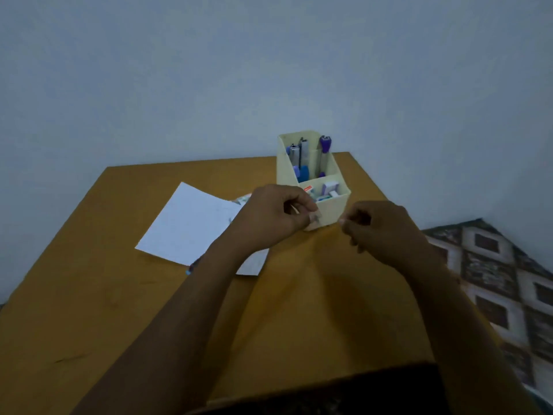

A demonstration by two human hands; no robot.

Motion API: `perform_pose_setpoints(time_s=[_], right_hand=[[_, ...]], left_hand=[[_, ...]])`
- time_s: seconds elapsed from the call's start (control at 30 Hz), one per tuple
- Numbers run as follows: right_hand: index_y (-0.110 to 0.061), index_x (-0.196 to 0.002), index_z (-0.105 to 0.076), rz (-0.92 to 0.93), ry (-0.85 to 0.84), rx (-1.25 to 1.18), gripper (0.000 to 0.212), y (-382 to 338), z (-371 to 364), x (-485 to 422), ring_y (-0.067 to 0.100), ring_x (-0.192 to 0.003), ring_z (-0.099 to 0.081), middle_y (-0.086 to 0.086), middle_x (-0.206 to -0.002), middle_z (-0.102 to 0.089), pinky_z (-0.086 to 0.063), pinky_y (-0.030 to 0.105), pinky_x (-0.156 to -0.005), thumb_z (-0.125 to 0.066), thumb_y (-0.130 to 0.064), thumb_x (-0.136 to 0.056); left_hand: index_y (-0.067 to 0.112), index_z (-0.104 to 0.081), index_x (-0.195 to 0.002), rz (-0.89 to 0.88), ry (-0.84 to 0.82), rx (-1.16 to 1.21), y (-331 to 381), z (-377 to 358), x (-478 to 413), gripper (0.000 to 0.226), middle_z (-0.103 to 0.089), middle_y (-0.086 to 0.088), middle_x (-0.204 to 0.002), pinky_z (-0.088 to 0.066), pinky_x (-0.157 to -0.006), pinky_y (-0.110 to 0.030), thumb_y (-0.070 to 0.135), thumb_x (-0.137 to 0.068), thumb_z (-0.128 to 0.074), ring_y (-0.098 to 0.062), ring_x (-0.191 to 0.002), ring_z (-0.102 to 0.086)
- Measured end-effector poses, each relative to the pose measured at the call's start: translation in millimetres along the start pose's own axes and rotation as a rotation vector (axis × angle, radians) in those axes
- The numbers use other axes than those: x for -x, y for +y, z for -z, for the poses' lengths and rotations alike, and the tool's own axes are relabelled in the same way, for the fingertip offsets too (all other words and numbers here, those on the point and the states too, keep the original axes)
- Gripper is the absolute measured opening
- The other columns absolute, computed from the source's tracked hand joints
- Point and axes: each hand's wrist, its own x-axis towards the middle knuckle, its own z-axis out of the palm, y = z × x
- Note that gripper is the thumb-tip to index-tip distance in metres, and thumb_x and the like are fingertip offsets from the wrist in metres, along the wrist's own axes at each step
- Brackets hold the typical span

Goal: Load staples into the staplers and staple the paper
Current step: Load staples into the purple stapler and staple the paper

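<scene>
My left hand (275, 215) hovers in front of the cream organizer (330, 212), its thumb and forefinger pinching a small grey metallic piece (316, 217), too small and blurred to identify. My right hand (381, 230) is a short gap to its right with its fingers curled and fingertips pinched together; nothing shows between them. A white paper sheet (185, 223) lies on the wooden table (89, 310) to the left. A second sheet (254, 265) is partly hidden under my left forearm. No stapler is clearly visible.
The organizer holds pens (302, 157) and a purple marker (324, 145) at the back, and small boxes (329, 190) in its front compartment. A small pale object (243, 199) peeks out behind my left hand. A patterned cloth (493, 280) lies right of the table.
</scene>
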Motion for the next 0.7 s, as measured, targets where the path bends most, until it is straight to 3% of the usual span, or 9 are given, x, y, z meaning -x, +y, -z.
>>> perform_pose_setpoints(time_s=[0.23,0.5,0.6,0.7], right_hand=[[-0.015,-0.083,-0.067,-0.222,0.079,0.073,0.012,68.0,78.3,78.4,0.01,-0.058,-0.064,-0.001,-0.069,-0.066,-0.045,0.018,-0.051,-0.059,-0.021,-0.09],[-0.023,-0.071,-0.063,-0.451,0.174,0.103,0.018,136.3,134.5,175.1,0.015,-0.064,-0.066,0.003,-0.072,-0.068,-0.057,0.034,-0.068,-0.061,-0.018,-0.088],[-0.009,-0.075,-0.068,-0.531,0.2,0.148,0.015,154.9,142.2,202.4,0.018,-0.065,-0.066,0.009,-0.072,-0.069,-0.057,0.035,-0.068,-0.06,-0.014,-0.087],[-0.002,-0.077,-0.069,-0.607,0.227,0.154,0.02,172.7,150.2,225.2,0.022,-0.065,-0.066,0.013,-0.072,-0.069,-0.056,0.037,-0.068,-0.059,-0.015,-0.087]], left_hand=[[0.016,-0.074,-0.094,-0.15,-0.204,0.02,86.5,-86.8,-12.1,0.012,-0.065,0.013,-0.081,-0.041,-0.06,-0.002,0.013,-0.082,-0.072,0.012,-0.069,-0.056],[0.015,-0.075,-0.095,-0.305,-0.457,-0.036,165.4,-193.7,-5.2,0.014,-0.072,0.002,-0.09,-0.044,-0.064,-0.006,0.012,-0.083,-0.067,0.003,-0.069,-0.058],[0.013,-0.073,-0.097,-0.305,-0.548,-0.097,186.6,-232.6,1.7,0.017,-0.071,-0.002,-0.096,-0.047,-0.066,-0.011,0.009,-0.081,-0.068,-0.006,-0.077,-0.06],[0.012,-0.067,-0.112,-0.331,-0.653,-0.177,201.9,-270.5,12.3,0.032,-0.069,-0.004,-0.1,-0.052,-0.072,-0.027,0.004,-0.081,-0.063,-0.014,-0.085,-0.062]])
